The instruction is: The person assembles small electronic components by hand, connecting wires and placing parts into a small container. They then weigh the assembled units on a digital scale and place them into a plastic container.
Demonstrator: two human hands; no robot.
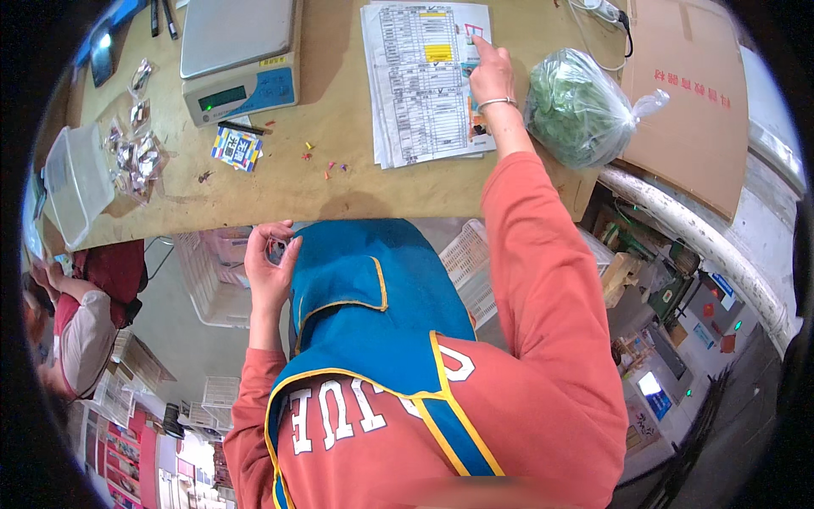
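Observation:
My right hand rests at the right edge of a stack of printed sheets, its index finger stretched out onto the top page and the other fingers partly bent. That page carries tables, yellow marks and small coloured pictures. My left hand is below the table's front edge, beside my blue apron. Its thumb and fingers curl round a small shiny thing that I cannot make out. Several tiny coloured pieces lie scattered on the table, near a patterned card.
A weighing scale stands at the back left. Several small clear packets lie by a clear plastic tub. Right of the sheets sit a bag of green stuff and a cardboard box. Another person is at the left.

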